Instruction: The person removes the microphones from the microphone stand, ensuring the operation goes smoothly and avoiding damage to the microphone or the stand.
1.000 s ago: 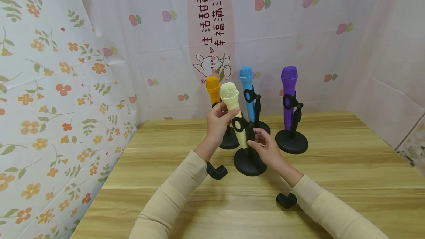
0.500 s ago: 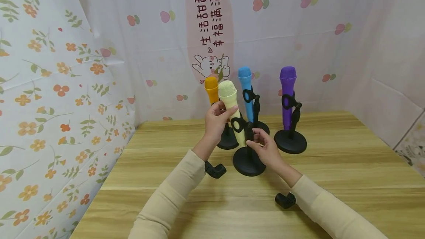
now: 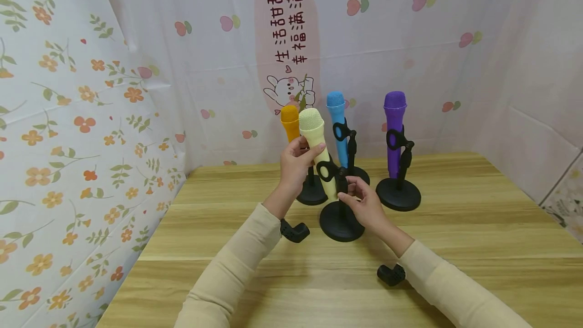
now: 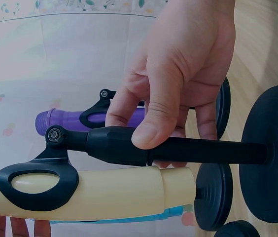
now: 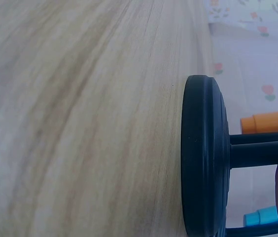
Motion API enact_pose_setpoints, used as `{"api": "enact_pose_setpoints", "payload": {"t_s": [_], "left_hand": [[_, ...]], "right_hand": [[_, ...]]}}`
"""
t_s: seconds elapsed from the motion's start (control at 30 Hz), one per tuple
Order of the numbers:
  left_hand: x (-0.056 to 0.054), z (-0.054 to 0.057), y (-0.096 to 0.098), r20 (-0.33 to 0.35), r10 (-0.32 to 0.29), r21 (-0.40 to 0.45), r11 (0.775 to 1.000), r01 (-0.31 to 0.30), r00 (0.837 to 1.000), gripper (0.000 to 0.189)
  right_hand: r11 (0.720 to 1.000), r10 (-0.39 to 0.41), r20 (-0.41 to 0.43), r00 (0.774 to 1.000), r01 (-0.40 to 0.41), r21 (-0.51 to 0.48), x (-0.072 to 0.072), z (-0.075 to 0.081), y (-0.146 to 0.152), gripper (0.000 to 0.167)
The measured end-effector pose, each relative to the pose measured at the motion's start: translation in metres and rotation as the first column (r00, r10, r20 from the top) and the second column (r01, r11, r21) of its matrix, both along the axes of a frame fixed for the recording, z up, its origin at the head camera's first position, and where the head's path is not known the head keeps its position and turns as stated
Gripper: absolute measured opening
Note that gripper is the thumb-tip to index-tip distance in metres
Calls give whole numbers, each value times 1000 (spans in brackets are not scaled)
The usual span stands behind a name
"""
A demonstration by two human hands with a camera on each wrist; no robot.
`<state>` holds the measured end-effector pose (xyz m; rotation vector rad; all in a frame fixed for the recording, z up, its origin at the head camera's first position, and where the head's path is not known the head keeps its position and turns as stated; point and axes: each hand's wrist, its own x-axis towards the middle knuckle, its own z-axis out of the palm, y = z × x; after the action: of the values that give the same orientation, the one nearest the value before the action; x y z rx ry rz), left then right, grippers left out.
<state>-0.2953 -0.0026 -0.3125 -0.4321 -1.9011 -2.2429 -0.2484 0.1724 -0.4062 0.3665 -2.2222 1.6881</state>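
Observation:
In the head view a pale yellow microphone [image 3: 312, 128] leans through the clip [image 3: 326, 170] of a black desk stand [image 3: 342, 222]. My left hand [image 3: 293, 168] grips its upper body just under the head, thumb in front. Lower down, my right hand [image 3: 363, 203] pinches the stand's post between thumb and fingers. From the left wrist view, the clip [image 4: 69, 190] wraps the microphone's body [image 4: 119, 192], and the right thumb [image 4: 151, 123] lies on the post. Left fingertips [image 4: 19, 228] show under the microphone. The stand's round base [image 5: 203, 158] rests on the wooden table in the right wrist view.
Behind stand three more microphones on black stands: orange [image 3: 290, 118], blue [image 3: 337, 110] and purple [image 3: 394, 115]. The orange one is partly covered by my left hand. Black angled pieces [image 3: 296, 232] show beside both wrists. A patterned curtain [image 3: 218, 90] backs the table [image 3: 218, 191].
The pale yellow microphone has risen slightly in its clip, along with my left hand. My right hand keeps its hold on the post, and the other microphones stay put.

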Motion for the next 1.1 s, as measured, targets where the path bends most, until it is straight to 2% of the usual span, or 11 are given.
{"api": "enact_pose_setpoints", "payload": {"t_s": [0.1, 0.33, 0.6, 0.87, 1.1], "left_hand": [[0, 2, 0, -3, 0, 1, 1000, 0, 1000, 34], [-1, 7, -1, -6, 4, -8, 1000, -4, 1000, 36], [-2, 14, -1, -21, -9, 52, 999, 10, 1000, 35], [-2, 14, -3, -19, -18, 78, 997, 19, 1000, 34], [0, 15, -5, -30, 1, 84, 996, 1, 1000, 33]], "right_hand": [[1000, -3, -3, 1000, 3, 0, -6, -8, 2, 33], [1000, -9, -8, 1000, 9, -4, -5, -8, 2, 32], [1000, -12, -12, 1000, 12, 2, -7, -7, 5, 34], [1000, -7, -9, 1000, 7, 21, -7, -9, 6, 34], [1000, -13, 6, 1000, 13, 23, -5, -8, 4, 33]]}}
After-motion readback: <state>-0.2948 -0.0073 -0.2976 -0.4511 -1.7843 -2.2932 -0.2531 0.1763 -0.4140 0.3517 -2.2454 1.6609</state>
